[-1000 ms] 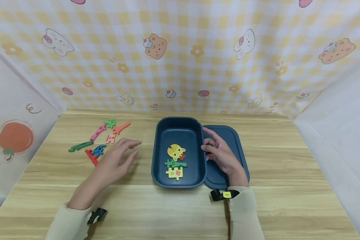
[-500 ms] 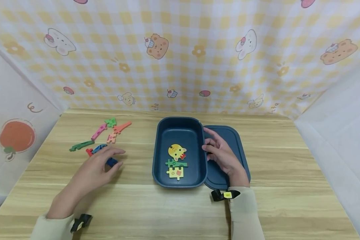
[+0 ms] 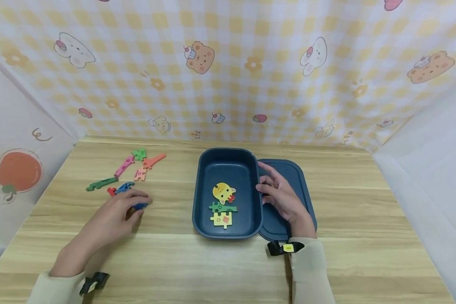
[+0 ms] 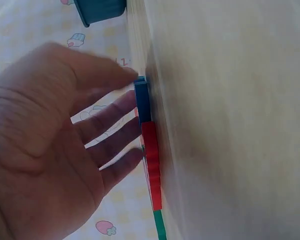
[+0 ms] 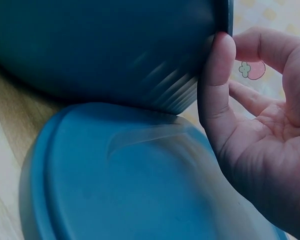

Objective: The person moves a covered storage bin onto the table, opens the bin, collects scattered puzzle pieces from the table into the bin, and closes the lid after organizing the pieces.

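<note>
My left hand [image 3: 115, 215] pinches a blue puzzle piece [image 3: 139, 206] between thumb and fingers, low over the table; the hand covers much of it. In the left wrist view the blue puzzle piece [image 4: 142, 100] stands in line with a red one [image 4: 151, 165]. Another blue piece [image 3: 124, 187] lies just beyond the fingers. My right hand [image 3: 283, 196] holds the right side of a dark blue box [image 3: 228, 169], thumb at the rim and fingers along the outer wall [image 5: 115, 55]. Inside lie a yellow animal-head piece [image 3: 223, 193], a green piece [image 3: 223, 207] and a yellow one [image 3: 222, 219].
The matching lid [image 3: 289, 173] lies flat right of the box, partly under my right hand. Farther left lie loose pieces: dark green [image 3: 101, 184], pink [image 3: 124, 166], light green [image 3: 139, 154], orange [image 3: 153, 161] and peach [image 3: 140, 174]. A checked cloth [image 3: 228, 93] hangs behind the table.
My left hand has moved left and down, away from the box, and its thumb and fingers have closed on a blue puzzle piece. The right hand and the box look unchanged.
</note>
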`<state>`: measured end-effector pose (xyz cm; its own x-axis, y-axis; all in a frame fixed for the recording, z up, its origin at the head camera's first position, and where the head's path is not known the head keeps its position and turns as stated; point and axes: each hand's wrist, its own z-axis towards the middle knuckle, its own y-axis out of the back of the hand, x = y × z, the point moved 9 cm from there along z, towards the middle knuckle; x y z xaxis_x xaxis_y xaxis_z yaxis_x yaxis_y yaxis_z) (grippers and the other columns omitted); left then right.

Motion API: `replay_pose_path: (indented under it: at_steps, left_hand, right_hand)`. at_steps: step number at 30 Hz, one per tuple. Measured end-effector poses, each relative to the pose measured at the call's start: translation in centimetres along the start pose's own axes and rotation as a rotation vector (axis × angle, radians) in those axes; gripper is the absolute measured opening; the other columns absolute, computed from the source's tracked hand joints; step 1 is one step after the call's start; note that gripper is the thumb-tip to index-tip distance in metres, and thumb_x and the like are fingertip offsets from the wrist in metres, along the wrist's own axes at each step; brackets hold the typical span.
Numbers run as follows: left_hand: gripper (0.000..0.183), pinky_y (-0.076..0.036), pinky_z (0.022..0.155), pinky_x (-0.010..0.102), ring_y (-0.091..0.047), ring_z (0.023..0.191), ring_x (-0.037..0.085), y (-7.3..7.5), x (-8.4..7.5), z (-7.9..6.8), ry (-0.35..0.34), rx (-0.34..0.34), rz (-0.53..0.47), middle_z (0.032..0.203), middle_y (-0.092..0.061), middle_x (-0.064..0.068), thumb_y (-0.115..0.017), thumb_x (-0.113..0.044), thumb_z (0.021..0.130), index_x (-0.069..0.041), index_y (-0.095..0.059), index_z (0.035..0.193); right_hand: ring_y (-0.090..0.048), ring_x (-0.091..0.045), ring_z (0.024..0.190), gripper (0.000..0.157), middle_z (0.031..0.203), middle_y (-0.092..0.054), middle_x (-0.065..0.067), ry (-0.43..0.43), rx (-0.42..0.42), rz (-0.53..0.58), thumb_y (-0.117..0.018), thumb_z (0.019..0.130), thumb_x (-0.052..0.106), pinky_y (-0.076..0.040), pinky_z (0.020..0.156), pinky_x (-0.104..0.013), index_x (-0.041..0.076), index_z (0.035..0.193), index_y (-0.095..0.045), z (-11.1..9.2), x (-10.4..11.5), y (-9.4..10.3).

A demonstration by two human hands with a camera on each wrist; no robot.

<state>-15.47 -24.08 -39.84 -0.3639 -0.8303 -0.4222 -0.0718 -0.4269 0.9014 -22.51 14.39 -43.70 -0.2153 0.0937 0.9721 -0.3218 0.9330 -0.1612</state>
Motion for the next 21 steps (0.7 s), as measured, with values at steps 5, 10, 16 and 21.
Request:
replay_pose_path:
  at_steps: [5,10,16,21]
  left_hand:
    - [0.029,-0.059,0.089,0.047,-0.067,0.118,0.036,-0.12,0.39,0.09,0.038,0.028,-0.003,0.131,-0.07,0.014,-0.075,-0.002,0.094,-0.008,-0.078,0.123]
    - [0.029,-0.057,0.095,0.06,-0.065,0.12,0.039,-0.1,0.57,0.0,0.07,0.033,-0.006,0.13,-0.07,0.016,-0.076,-0.004,0.095,-0.006,-0.077,0.124]
    - [0.026,-0.059,0.091,0.055,-0.067,0.113,0.035,0.1,0.74,0.02,0.092,0.009,-0.027,0.125,-0.071,0.015,-0.075,-0.009,0.098,-0.006,-0.077,0.123]
    - [0.026,-0.058,0.084,0.043,-0.066,0.107,0.029,0.3,0.76,0.04,0.117,-0.011,-0.054,0.123,-0.071,0.014,-0.076,-0.013,0.098,-0.01,-0.078,0.124]
  right_hand:
    - [-0.061,-0.005,0.073,0.074,0.101,-0.059,0.005,0.0,0.003,0.009,-0.06,0.103,0.002,-0.056,0.061,-0.019,0.018,0.167,-0.028,-0.09,0.07,-0.02]
    - [-0.061,-0.005,0.073,0.074,0.101,-0.059,0.003,0.007,0.006,0.01,-0.063,0.103,0.007,-0.056,0.061,-0.02,0.018,0.167,-0.029,-0.06,0.16,-0.12]
    - [-0.062,-0.005,0.073,0.074,0.102,-0.059,0.003,0.005,0.002,0.009,-0.064,0.103,0.006,-0.056,0.061,-0.02,0.018,0.167,-0.029,-0.09,0.0,-0.09]
    - [-0.062,-0.006,0.073,0.074,0.101,-0.059,0.003,0.009,0.001,0.011,-0.063,0.103,0.006,-0.057,0.061,-0.02,0.018,0.167,-0.029,-0.09,0.07,-0.11]
